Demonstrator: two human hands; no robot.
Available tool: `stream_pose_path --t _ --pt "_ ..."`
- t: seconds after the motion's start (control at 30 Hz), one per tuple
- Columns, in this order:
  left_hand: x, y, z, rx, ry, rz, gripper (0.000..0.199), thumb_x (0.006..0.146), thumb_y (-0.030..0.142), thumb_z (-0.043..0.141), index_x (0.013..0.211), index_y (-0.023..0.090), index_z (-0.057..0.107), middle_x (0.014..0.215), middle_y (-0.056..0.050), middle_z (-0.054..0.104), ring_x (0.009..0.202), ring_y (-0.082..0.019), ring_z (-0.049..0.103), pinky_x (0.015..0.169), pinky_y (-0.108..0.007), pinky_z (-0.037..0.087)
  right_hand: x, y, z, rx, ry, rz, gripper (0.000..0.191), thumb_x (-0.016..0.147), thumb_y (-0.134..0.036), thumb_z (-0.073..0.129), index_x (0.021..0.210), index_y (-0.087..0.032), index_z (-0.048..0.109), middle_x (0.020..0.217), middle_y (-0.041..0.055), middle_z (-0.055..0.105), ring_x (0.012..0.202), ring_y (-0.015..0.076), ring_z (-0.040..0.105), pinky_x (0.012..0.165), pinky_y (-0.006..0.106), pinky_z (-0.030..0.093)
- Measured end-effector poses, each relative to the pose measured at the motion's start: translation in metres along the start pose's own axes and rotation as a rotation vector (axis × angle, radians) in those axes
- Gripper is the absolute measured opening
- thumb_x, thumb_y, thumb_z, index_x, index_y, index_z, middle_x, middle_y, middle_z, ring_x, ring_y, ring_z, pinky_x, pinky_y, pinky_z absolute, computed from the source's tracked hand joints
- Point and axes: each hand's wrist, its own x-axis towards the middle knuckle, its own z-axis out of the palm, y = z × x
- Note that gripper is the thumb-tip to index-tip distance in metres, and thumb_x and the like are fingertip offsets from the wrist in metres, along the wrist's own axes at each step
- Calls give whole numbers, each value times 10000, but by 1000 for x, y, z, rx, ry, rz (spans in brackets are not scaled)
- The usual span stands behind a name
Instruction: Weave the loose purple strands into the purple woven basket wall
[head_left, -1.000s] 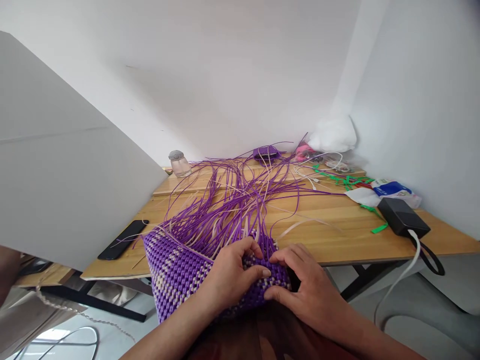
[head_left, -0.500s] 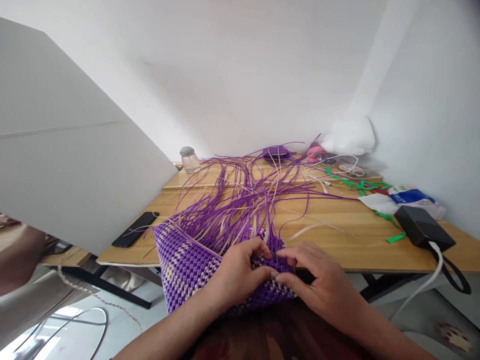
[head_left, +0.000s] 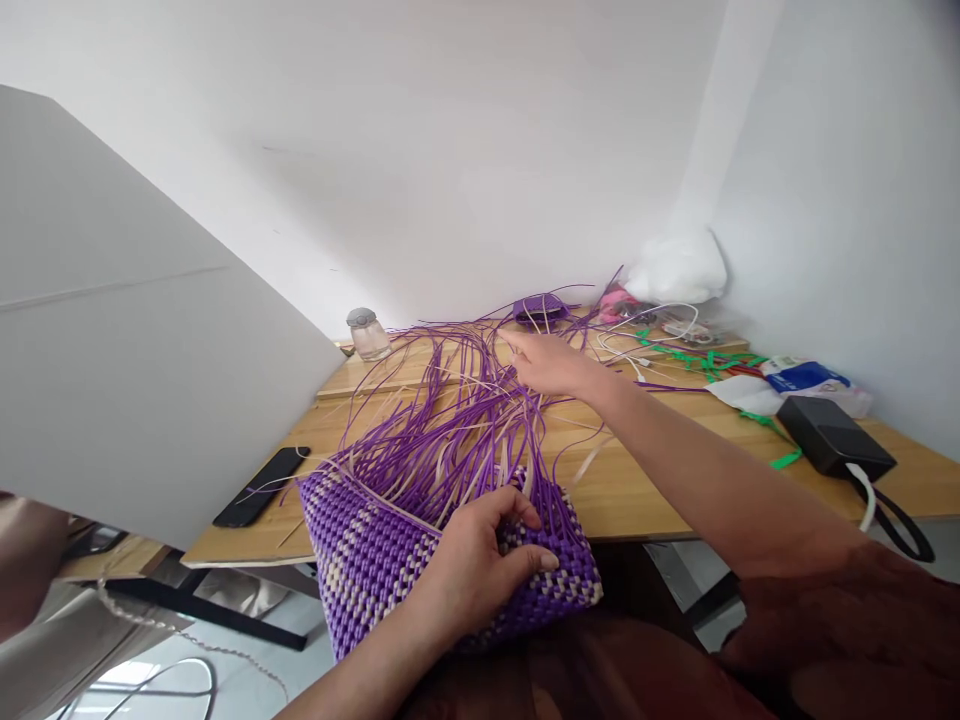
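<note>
A purple and cream woven basket (head_left: 375, 535) leans at the table's front edge near my body. Long loose purple and cream plastic strands (head_left: 457, 440) fan out from its rim over the table. My left hand (head_left: 487, 550) grips the basket's near wall at the right, thumb on the outside and fingers curled by the rim. Stretched far forward, my right hand (head_left: 544, 362) is over the strands near the back of the table. Its index finger points left and the other fingers are curled; whatever lies between them is hidden.
A black phone (head_left: 261, 487) lies at the left, and a glass jar (head_left: 369, 335) stands behind. At the back is a small purple woven piece (head_left: 540, 310). To the right are green scraps (head_left: 690, 355), a blue-and-white packet (head_left: 810, 380) and a black box (head_left: 832, 435) with a cable. Another person's arm (head_left: 30, 565) shows at far left.
My right hand has left the basket's rim and moved forward over the strands. My left hand stays on the basket. The view has shifted slightly.
</note>
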Motion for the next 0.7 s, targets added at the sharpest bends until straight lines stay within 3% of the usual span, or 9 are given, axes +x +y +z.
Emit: stream_pose_path --t 0.1,0.2,0.33,0.57,0.7 --pt "-1 -1 1 7 -8 10 298 731 412 791 909 210 664 858 19 679 799 -163 555 733 -266 374 -11 -2 8 44 -13 9 546 976 -178 401 1513 -80 434 1395 168 608 1261 275 582 1042 357 423" --pt "-1 -2 2 1 -1 4 302 726 417 796 907 213 668 826 27 666 746 -148 527 694 -262 359 -33 -7 8 83 -19 26 537 988 -202 395 1512 -95 446 1141 140 739 1090 251 670 967 356 464" --pt "-1 -4 3 -10 8 13 307 721 419 801 910 215 671 806 34 652 721 -139 503 676 -259 349 -57 -11 6 121 -13 42 527 995 -211 360 1507 -142 467 917 74 767 921 213 702 898 338 483" --pt "-2 -5 2 -16 5 28 303 725 420 797 911 211 679 822 31 657 737 -141 505 683 -260 353 -60 -7 15 152 -22 43 543 977 -220 368 1505 -155 474 874 70 767 808 211 704 848 340 493" --pt "-2 -5 3 -34 8 22 307 716 414 805 909 210 682 849 29 673 754 -143 512 693 -260 358 -52 -3 21 149 -17 52 545 968 -236 396 1503 -169 480 951 80 772 846 219 705 862 349 499"
